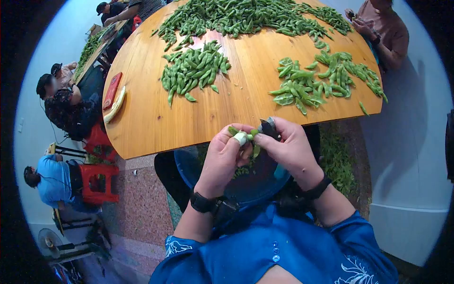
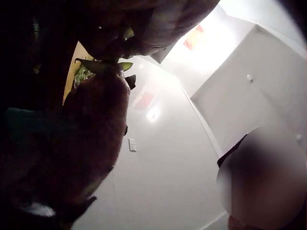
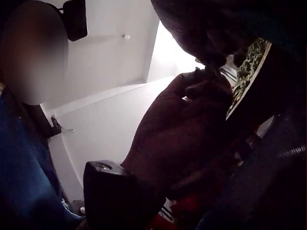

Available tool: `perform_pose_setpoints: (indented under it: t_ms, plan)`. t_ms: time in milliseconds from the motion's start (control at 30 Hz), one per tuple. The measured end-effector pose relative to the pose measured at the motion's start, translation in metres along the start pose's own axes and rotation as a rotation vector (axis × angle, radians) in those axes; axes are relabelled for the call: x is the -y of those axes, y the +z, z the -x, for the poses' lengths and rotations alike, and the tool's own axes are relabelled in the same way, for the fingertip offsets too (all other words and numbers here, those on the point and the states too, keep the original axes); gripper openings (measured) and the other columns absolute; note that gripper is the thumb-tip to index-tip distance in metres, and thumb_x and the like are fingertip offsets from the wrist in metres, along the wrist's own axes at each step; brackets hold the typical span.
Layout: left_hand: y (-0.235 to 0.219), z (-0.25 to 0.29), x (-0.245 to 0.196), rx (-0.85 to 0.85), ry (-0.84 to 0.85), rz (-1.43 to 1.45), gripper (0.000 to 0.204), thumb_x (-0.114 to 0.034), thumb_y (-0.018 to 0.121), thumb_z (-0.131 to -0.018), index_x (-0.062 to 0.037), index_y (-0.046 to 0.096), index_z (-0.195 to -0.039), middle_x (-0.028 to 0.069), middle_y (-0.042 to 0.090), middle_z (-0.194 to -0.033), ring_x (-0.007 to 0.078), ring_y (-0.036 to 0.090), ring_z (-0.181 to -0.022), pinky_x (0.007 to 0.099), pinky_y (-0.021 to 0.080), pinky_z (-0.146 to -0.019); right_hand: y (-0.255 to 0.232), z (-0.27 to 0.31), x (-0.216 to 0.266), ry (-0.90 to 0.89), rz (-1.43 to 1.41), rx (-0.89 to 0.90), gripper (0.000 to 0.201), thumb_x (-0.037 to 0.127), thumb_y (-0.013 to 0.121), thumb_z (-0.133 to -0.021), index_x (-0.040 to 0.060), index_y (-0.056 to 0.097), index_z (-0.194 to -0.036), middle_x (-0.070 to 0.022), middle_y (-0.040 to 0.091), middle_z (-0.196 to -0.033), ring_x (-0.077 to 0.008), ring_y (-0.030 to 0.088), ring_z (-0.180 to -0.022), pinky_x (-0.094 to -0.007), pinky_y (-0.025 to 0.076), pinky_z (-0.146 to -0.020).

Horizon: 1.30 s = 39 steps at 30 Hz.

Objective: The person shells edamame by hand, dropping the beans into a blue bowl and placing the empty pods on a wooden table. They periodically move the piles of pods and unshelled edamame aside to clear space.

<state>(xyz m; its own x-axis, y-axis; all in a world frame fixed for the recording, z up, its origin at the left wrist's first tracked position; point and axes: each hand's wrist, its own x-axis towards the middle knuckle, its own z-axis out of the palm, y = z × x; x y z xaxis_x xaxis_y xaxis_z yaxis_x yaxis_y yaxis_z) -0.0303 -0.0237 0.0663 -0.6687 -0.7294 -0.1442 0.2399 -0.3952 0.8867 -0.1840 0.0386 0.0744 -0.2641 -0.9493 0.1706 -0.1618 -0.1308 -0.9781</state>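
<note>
Just over the table's front edge, both hands meet at a green edamame pod (image 1: 256, 150). My left hand (image 1: 221, 156) pinches it between thumb and fingers, with something white on the thumb tip. My right hand (image 1: 297, 147) pinches the pod from the other side; a dark, pointed piece (image 1: 269, 128) with grey material sits at its fingers, its kind unclear. In the left wrist view the pod (image 2: 98, 66) shows between the dark fingers. The right wrist view is mostly shadow, the fingertips meeting near the table edge. Below the hands a blue basin (image 1: 185, 171) holds green bits.
On the wooden table (image 1: 142, 113) lie a small pod pile (image 1: 196, 68), a lighter pile of flatter pods (image 1: 300, 85) and a large heap (image 1: 236, 16) behind. A red phone-like object (image 1: 112, 90) and a pale curved strip (image 1: 116, 106) lie left. A person (image 1: 385, 35) sits at the far right.
</note>
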Motion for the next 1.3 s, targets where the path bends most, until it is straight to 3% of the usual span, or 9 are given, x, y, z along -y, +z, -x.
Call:
perform_pose_setpoints:
  t_ms: [67, 233, 300, 433, 667, 833, 1067, 1133, 1300]
  plan:
    - [0.002, 0.001, 0.001, -0.019, 0.057, -0.059, 0.026, -0.008, 0.035, -0.092, -0.0011, 0.053, -0.109, -0.0022, 0.047, -0.065, 0.0049, 0.038, -0.055, 0.0191, 0.031, -0.049, -0.007, -0.003, 0.011, 0.428, -0.367, 0.129, 0.006, 0.009, 0.063, -0.085, 0.0048, 0.060, -0.087, 0.0056, 0.052, -0.064, -0.0009, 0.043, -0.050, -0.0176, 0.033, -0.044]
    - [0.008, -0.001, 0.001, -0.056, 0.098, -0.146, 0.028, -0.006, 0.033, -0.091, -0.0012, 0.053, -0.109, -0.0009, 0.049, -0.069, 0.0059, 0.040, -0.056, 0.0192, 0.033, -0.051, -0.002, -0.002, 0.006, 0.448, -0.400, 0.095, 0.007, 0.011, 0.064, -0.084, 0.0063, 0.060, -0.084, 0.0061, 0.052, -0.064, -0.0023, 0.043, -0.049, -0.0199, 0.033, -0.042]
    - [0.011, 0.000, -0.001, -0.119, 0.075, -0.136, 0.029, -0.006, 0.032, -0.090, -0.0011, 0.053, -0.109, -0.0004, 0.049, -0.070, 0.0062, 0.040, -0.056, 0.0193, 0.034, -0.051, 0.008, 0.001, -0.001, 0.002, -0.065, -0.053, 0.009, 0.009, 0.065, -0.081, 0.0034, 0.059, -0.081, 0.0012, 0.051, -0.060, -0.0076, 0.047, -0.050, -0.0247, 0.038, -0.045]
    - [0.003, 0.002, -0.003, -0.064, 0.038, -0.056, 0.028, -0.005, 0.032, -0.088, -0.0009, 0.054, -0.105, 0.0003, 0.050, -0.071, 0.0063, 0.041, -0.058, 0.0201, 0.036, -0.052, 0.005, 0.008, 0.015, -0.181, 0.279, -0.045, 0.010, 0.007, 0.064, -0.078, 0.0011, 0.056, -0.079, -0.0118, 0.048, -0.060, -0.0128, 0.050, -0.053, -0.0291, 0.040, -0.049]
    - [0.001, 0.007, -0.003, -0.010, 0.050, -0.146, 0.025, -0.005, 0.033, -0.087, -0.0026, 0.054, -0.100, 0.0003, 0.049, -0.069, 0.0066, 0.041, -0.057, 0.0208, 0.036, -0.052, -0.001, 0.006, 0.004, 0.095, 0.007, 0.074, 0.010, 0.009, 0.065, -0.080, 0.0022, 0.058, -0.081, -0.0002, 0.053, -0.064, -0.0059, 0.050, -0.059, -0.0250, 0.041, -0.052]
    - [-0.005, 0.007, 0.002, -0.011, 0.029, -0.115, 0.025, -0.005, 0.032, -0.087, -0.0027, 0.053, -0.100, -0.0002, 0.049, -0.068, 0.0062, 0.039, -0.056, 0.0205, 0.034, -0.051, 0.001, 0.006, 0.008, 0.362, -0.298, 0.144, 0.006, 0.010, 0.063, -0.085, 0.0061, 0.059, -0.088, 0.0070, 0.048, -0.062, -0.0006, 0.040, -0.047, -0.0177, 0.029, -0.042]
    - [-0.004, 0.007, 0.006, -0.025, 0.047, -0.043, 0.028, -0.004, 0.035, -0.089, -0.0015, 0.056, -0.106, -0.0001, 0.050, -0.069, 0.0048, 0.040, -0.055, 0.0188, 0.033, -0.048, 0.002, 0.006, 0.010, 0.378, -0.310, 0.071, 0.007, 0.011, 0.064, -0.083, 0.0045, 0.061, -0.083, 0.0034, 0.057, -0.068, -0.0023, 0.048, -0.058, -0.0202, 0.040, -0.050]
    - [0.001, 0.009, 0.003, -0.047, 0.060, -0.073, 0.028, -0.004, 0.035, -0.089, -0.0012, 0.057, -0.105, 0.0003, 0.051, -0.070, 0.0049, 0.041, -0.056, 0.0187, 0.034, -0.049, 0.009, 0.011, 0.001, 0.008, 0.086, -0.037, 0.012, 0.011, 0.066, -0.081, 0.0020, 0.059, -0.081, -0.0026, 0.056, -0.064, -0.0049, 0.048, -0.056, -0.0233, 0.040, -0.049]
    - [-0.001, 0.013, -0.003, -0.085, 0.036, -0.097, 0.027, -0.004, 0.036, -0.089, -0.0008, 0.059, -0.103, 0.0011, 0.054, -0.073, 0.0052, 0.044, -0.057, 0.0183, 0.037, -0.050, 0.011, 0.015, 0.010, -0.009, 0.072, 0.032, 0.015, 0.011, 0.066, -0.080, 0.0004, 0.056, -0.077, -0.0060, 0.053, -0.061, -0.0062, 0.047, -0.055, -0.0254, 0.039, -0.049]
